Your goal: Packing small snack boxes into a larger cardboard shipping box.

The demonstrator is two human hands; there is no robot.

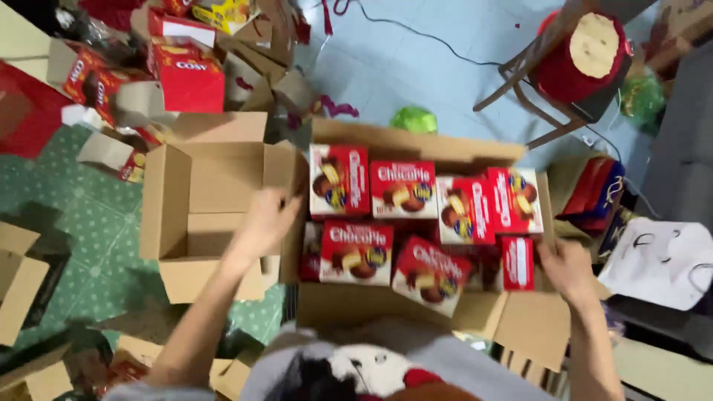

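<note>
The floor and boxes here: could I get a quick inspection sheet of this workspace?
Surface: green patterned mat and pale floor.
Job's things: open carton full of red snack boxes.
Clutter: empty carton, torn red packs, flat cardboard pieces.
Grips: left hand on the carton's left wall; right hand at its right edge, by an upright box.
Cables: black wire across the floor.
Surroundings: wooden chair with a red cushion, white bag.

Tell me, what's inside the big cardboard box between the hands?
The big cardboard box holds red snack boxes, packed in two rows. Anything beneath them is covered, so deeper layers cannot be seen.
</note>
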